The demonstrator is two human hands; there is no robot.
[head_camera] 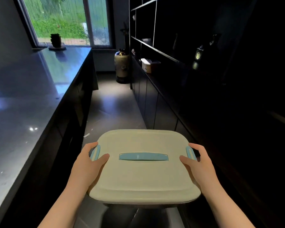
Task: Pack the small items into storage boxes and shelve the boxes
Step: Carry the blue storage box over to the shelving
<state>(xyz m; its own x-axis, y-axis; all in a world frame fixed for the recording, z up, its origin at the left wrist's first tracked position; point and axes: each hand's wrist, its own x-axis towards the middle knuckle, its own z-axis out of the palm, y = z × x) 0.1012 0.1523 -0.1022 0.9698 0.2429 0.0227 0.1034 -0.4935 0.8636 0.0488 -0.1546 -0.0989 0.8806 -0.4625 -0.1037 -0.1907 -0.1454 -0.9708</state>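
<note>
I carry a white storage box [143, 176] with a closed lid, a light blue handle on top and light blue clips at both ends, held low in front of me above the floor. My left hand [87, 163] grips its left end, thumb on the lid and fingers curled over the left clip. At the right end my right hand [199, 162] grips it the same way by the right clip. What the box holds is hidden. A second white box [148, 65] stands on the dark shelf unit's ledge [161, 86] at the right.
A long glossy counter [26, 99] runs along the left, with a potted plant [56, 40] by the window. A large vase [122, 66] stands on the floor at the aisle's far end. Dark shelves [156, 51] with bottles fill the right wall. A small scrap [86, 135] lies on the floor.
</note>
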